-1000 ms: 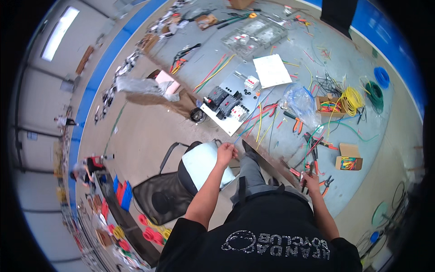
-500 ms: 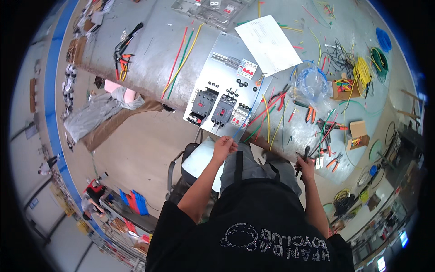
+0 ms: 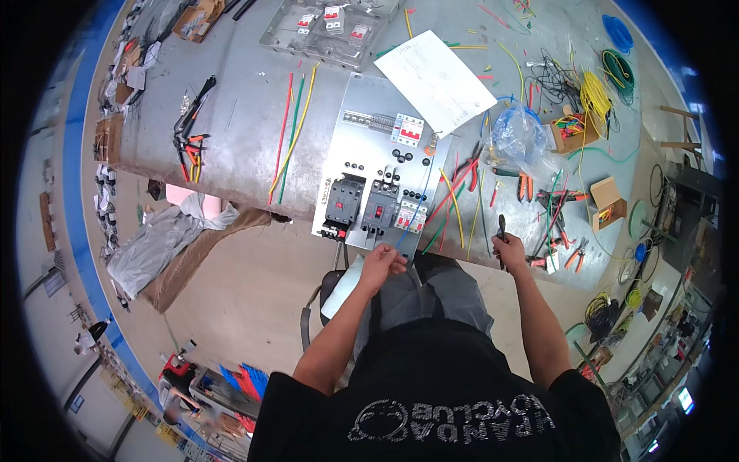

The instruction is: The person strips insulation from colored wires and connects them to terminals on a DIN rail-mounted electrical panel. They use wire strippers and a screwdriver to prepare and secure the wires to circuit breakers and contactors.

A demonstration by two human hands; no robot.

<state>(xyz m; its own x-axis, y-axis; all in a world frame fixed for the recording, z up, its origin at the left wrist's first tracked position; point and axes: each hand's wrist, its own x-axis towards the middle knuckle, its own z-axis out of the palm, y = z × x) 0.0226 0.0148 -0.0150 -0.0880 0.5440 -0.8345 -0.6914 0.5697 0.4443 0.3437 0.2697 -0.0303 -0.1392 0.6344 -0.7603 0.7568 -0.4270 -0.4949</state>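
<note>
My left hand (image 3: 382, 266) is closed at the near edge of a metal mounting plate (image 3: 339, 142), fingertips pinching the end of a thin blue wire (image 3: 419, 199). The wire runs up the plate's right side. Mounted on the plate are a black contactor (image 3: 344, 201), a dark moulded breaker (image 3: 378, 210), a small white breaker with red switches (image 3: 410, 216) and another white breaker (image 3: 408, 131) farther up. To the right, my right hand (image 3: 509, 251) grips a slim black hand tool (image 3: 502, 229), upright over the bench; its exact kind is unclear.
A white paper sheet (image 3: 435, 81) overlaps the plate's upper right. Cut wires (image 3: 292, 131) lie left of the plate. Several pliers (image 3: 576, 254), a clear plastic bag (image 3: 523, 138) and an open carton (image 3: 607, 202) are at right. Orange-handled cutters (image 3: 192, 131) lie at far left.
My right hand has moved up and slightly left with the black tool, now over the bench. My left hand still pinches the blue wire. The view has shifted.
</note>
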